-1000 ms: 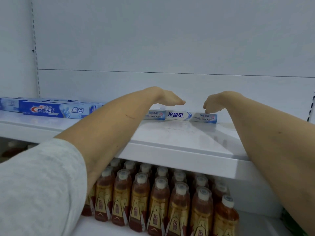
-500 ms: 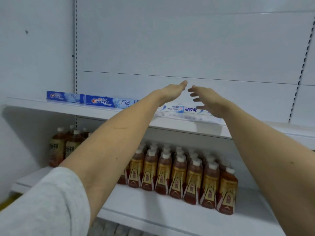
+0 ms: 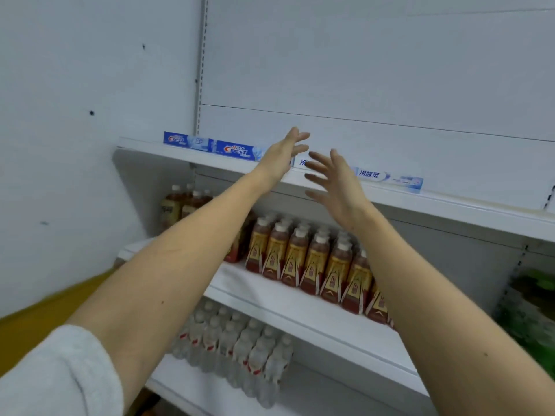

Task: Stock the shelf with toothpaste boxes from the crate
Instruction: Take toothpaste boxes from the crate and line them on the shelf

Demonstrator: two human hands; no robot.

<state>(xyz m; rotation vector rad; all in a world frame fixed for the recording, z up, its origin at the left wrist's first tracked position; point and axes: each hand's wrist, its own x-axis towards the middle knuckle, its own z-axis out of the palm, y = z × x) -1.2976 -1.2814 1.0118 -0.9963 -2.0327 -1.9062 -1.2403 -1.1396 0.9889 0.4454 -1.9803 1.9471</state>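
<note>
White toothpaste box [image 3: 387, 177] – just behind empty right hand [image 3: 336, 187].

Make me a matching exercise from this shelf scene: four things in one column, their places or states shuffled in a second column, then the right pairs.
Things:
1. Crest boxes
2. tea bottles
3. clear water bottles
4. right hand

Places or states:
A. lowest shelf in view
B. open, fingers spread, holding nothing
C. left end of the top shelf
D. middle shelf, below the toothpaste

Pairs: 1-C, 2-D, 3-A, 4-B
</note>
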